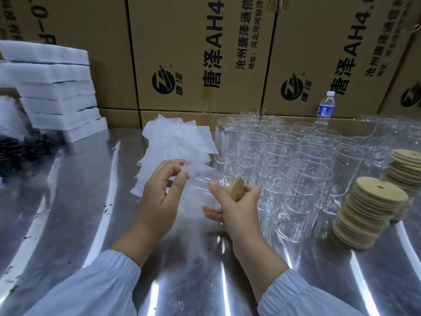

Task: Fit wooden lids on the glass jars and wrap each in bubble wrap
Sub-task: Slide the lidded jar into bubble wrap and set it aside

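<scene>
Lidded jar (199, 192) (lying sideways) gripped by right hand (237, 208) over counter (68, 201) middle; left hand (159, 192) pinches bubble wrap (190, 166) edge, apparently around jar.

The cardboard box (200, 53) just left of the water bottle (326, 106) carries large black print turned on its side: "唐泽AH4.", cut off at the frame's top edge. Smaller lines beside it read "沧州唐泽通信" and "地址:河北河间经济", both also cut off. Under them sits a round black logo (161, 79) with "唐泽" and an ® mark. The box behind the bottle (341, 53) repeats the logo and "唐泽AH4.". The box far left of the bottle (68, 23) shows only "-0-". The bottle's blue label is too small to read.
</scene>
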